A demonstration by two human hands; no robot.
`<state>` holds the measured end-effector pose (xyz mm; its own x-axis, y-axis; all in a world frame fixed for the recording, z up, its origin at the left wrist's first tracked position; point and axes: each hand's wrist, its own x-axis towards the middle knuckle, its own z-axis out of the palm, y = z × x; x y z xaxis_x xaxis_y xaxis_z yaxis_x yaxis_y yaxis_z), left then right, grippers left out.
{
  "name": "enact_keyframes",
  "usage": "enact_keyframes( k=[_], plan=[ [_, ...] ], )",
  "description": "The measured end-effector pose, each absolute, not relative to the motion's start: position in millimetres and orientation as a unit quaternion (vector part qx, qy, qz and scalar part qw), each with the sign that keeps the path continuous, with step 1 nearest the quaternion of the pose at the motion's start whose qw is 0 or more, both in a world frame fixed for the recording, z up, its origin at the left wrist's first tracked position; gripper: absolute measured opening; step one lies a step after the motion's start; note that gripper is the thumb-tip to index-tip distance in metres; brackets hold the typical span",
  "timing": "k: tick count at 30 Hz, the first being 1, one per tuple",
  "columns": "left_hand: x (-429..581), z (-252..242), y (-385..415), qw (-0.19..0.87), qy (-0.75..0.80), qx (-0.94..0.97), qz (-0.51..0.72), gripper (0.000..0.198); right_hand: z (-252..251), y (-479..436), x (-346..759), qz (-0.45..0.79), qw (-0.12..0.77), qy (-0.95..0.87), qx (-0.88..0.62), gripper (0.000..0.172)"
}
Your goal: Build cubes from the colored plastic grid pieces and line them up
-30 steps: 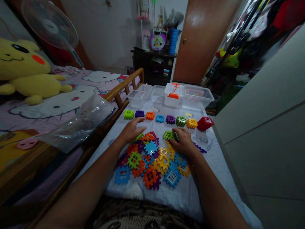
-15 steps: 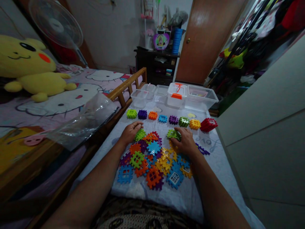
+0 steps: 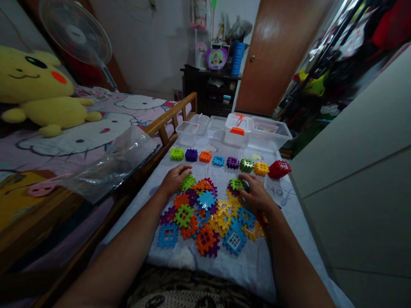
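A heap of coloured plastic building tiles with notched edges lies on the cloth between my arms. At its far left edge rests my left hand [image 3: 176, 179], fingers loosely stretched, beside a lime green tile [image 3: 188, 182]; it does not appear to grip it. My right hand [image 3: 255, 191] has thumb and fingertips at the right edge of another green tile [image 3: 236, 184], with purple showing below it. Closer to me lie blue tiles [image 3: 168, 235], an orange window tile [image 3: 205, 240] and yellow tiles [image 3: 221, 221]. A light blue tile [image 3: 206, 199] tops the middle.
Beyond the heap runs a row of sorted tile stacks, from a green stack [image 3: 177, 154] to a red stack [image 3: 279, 169]. Clear plastic boxes [image 3: 271, 132] stand behind them. A wooden bed rail [image 3: 170, 117] borders the left, and a pale cabinet [image 3: 359, 184] the right.
My right hand has shifted slightly right and toward me, with the green tile moving a little the same way. Purple now shows beneath that tile. My left hand has hardly moved.
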<state>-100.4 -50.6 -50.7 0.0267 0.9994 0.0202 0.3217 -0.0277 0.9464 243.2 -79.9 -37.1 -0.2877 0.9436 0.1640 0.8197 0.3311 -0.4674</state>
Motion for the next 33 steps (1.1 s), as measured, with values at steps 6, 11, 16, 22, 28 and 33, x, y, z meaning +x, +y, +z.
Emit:
enact_keyframes(
  k=[6, 11, 16, 22, 28, 33],
  plan=[
    [-99.0, -45.5, -52.7, 0.39, 0.562, 0.61, 0.401, 0.05, -33.1, -80.3, 241.0, 0.144, 0.176, -0.795, -0.562, 0.054],
    [-98.2, -42.9, -53.4, 0.374, 0.563, 0.621, 0.397, 0.047, -30.0, -79.9, 237.7, 0.145, 0.173, -0.801, -0.554, 0.057],
    [-98.8, -43.9, -52.9, 0.364, 0.56, 0.628, 0.399, 0.044, -28.4, -79.0, 234.8, 0.154, 0.17, -0.804, -0.549, 0.058],
    [-100.9, -48.9, -50.0, 0.361, 0.566, 0.635, 0.381, 0.049, -30.1, -78.4, 235.3, 0.148, 0.171, -0.802, -0.553, 0.059],
    [-102.3, -50.9, -48.6, 0.355, 0.562, 0.644, 0.379, 0.047, -30.0, -80.4, 236.0, 0.146, 0.169, -0.799, -0.558, 0.058],
    [-101.7, -48.7, -50.4, 0.361, 0.565, 0.639, 0.378, 0.049, -28.1, -80.4, 237.7, 0.148, 0.163, -0.799, -0.56, 0.059]
  ],
)
